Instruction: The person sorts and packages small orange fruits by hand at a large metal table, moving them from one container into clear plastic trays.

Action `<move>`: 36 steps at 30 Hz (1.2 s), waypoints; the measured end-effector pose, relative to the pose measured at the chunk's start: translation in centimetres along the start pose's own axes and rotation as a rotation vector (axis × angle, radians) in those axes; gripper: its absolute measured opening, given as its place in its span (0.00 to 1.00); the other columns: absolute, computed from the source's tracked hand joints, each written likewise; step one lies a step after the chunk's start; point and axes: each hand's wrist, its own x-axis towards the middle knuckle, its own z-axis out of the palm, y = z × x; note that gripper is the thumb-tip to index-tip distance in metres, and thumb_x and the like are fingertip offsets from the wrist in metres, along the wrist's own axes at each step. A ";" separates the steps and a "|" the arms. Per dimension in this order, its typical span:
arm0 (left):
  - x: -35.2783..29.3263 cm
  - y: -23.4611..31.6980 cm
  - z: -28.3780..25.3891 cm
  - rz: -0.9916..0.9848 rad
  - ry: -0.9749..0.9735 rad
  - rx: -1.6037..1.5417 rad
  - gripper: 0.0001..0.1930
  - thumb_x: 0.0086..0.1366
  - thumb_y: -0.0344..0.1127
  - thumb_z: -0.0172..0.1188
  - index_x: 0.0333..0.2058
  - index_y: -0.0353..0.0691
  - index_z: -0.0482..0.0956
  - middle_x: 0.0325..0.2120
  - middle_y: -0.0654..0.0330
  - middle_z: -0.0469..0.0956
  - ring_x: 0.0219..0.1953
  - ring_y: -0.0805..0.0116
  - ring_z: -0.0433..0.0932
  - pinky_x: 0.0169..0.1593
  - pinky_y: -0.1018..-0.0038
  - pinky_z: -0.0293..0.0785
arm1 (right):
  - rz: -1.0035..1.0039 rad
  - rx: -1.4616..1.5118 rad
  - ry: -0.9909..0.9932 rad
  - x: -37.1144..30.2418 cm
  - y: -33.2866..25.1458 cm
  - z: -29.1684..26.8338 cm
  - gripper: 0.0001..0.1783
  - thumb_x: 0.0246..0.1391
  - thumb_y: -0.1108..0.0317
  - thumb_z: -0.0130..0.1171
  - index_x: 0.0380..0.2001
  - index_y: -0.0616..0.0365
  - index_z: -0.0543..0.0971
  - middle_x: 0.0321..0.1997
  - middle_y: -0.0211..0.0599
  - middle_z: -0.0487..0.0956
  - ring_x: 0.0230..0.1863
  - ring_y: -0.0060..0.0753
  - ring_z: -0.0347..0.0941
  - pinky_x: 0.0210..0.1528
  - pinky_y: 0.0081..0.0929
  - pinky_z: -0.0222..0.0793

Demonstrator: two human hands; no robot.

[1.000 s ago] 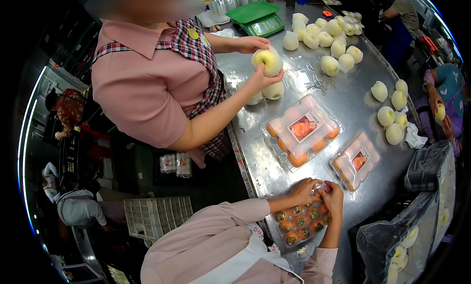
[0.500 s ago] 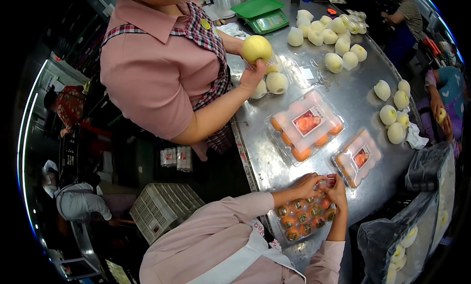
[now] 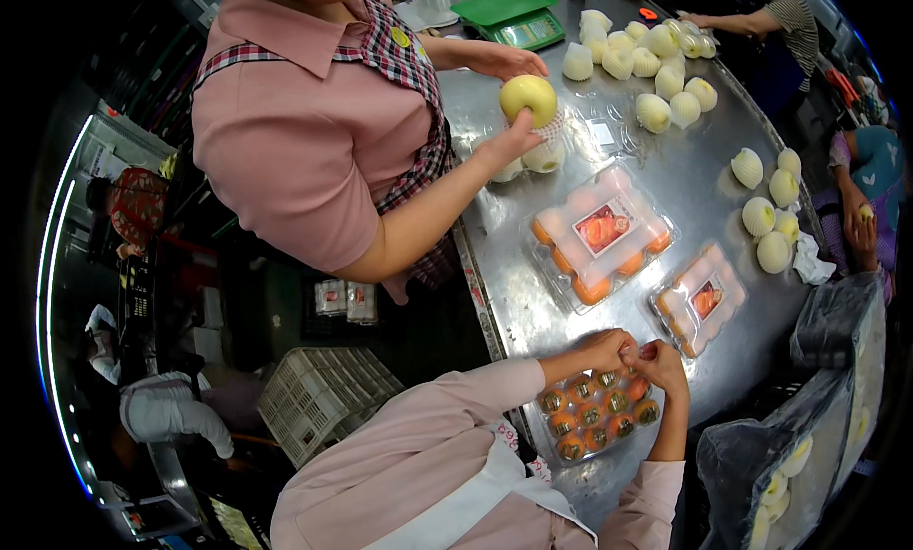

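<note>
In front of me on the metal table lies a clear plastic tray [image 3: 605,447] of orange persimmons [image 3: 590,414] with dark green tops. Over its far edge my left hand [image 3: 607,349] is closed, knuckles up. My right hand [image 3: 661,366] meets it there, thumb and fingers pinched together. What the two hands grip between them is too small and covered to make out. Just beyond my right hand rests a closed clear pack [image 3: 701,303] of orange fruit with white padding and a picture label. A larger pack [image 3: 602,234] of the same kind lies farther off.
At the far left a co-worker [image 3: 295,151] holds a yellow pear [image 3: 529,100] half out of its foam net. Netted pears [image 3: 656,113] lie across the table [image 3: 533,327]. A green scale [image 3: 518,18] stands at the back, a plastic-lined crate [image 3: 799,426] at right, a pale crate [image 3: 319,398] at left.
My hands have drawn in tighter; the clear plastic that showed between them is now hidden. The co-worker's far hand has left the pear, which has moved right.
</note>
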 end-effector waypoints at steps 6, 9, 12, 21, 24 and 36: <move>1.1 -2.0 2.1 -0.003 0.068 -0.056 0.31 0.34 0.52 0.68 0.36 0.40 0.73 0.32 0.59 0.73 0.36 0.69 0.72 0.40 0.72 0.69 | -0.047 0.033 -0.012 0.9 3.5 1.0 0.24 0.23 0.64 0.68 0.28 0.65 0.74 0.24 0.35 0.75 0.27 0.27 0.70 0.32 0.24 0.67; 0.7 -2.4 1.6 0.006 0.125 -0.121 0.25 0.34 0.33 0.71 0.34 0.38 0.71 0.27 0.66 0.69 0.29 0.76 0.67 0.33 0.80 0.67 | -0.141 0.192 -0.034 0.0 1.1 0.4 0.24 0.27 0.68 0.64 0.33 0.66 0.73 0.28 0.37 0.74 0.31 0.28 0.69 0.36 0.25 0.64; 0.7 -2.5 2.2 0.037 0.180 -0.080 0.25 0.35 0.32 0.71 0.35 0.39 0.71 0.26 0.68 0.66 0.26 0.79 0.64 0.31 0.82 0.65 | -0.143 0.200 0.042 -0.5 1.2 0.7 0.25 0.28 0.67 0.65 0.34 0.66 0.72 0.29 0.38 0.73 0.32 0.31 0.69 0.36 0.26 0.64; -1.3 -0.6 -0.7 0.017 -0.041 -0.065 0.24 0.37 0.37 0.67 0.35 0.40 0.69 0.29 0.63 0.69 0.26 0.72 0.66 0.32 0.77 0.66 | -0.088 0.264 0.049 -1.9 1.2 1.1 0.24 0.31 0.66 0.65 0.35 0.65 0.70 0.32 0.42 0.72 0.35 0.35 0.69 0.37 0.27 0.64; -2.5 -0.6 -2.0 0.014 -0.192 -0.074 0.22 0.41 0.31 0.61 0.39 0.40 0.69 0.34 0.61 0.69 0.26 0.75 0.67 0.30 0.78 0.68 | -0.127 0.306 0.000 -2.1 2.1 2.0 0.24 0.33 0.65 0.65 0.35 0.65 0.70 0.31 0.40 0.72 0.33 0.33 0.68 0.36 0.26 0.63; -1.2 -2.6 -2.0 -0.272 -0.360 -0.385 0.12 0.54 0.30 0.55 0.37 0.32 0.73 0.27 0.60 0.75 0.25 0.75 0.73 0.26 0.79 0.73 | -0.203 -0.039 0.012 -1.3 -0.7 1.9 0.20 0.33 0.52 0.56 0.17 0.59 0.70 0.17 0.43 0.69 0.25 0.41 0.65 0.25 0.33 0.59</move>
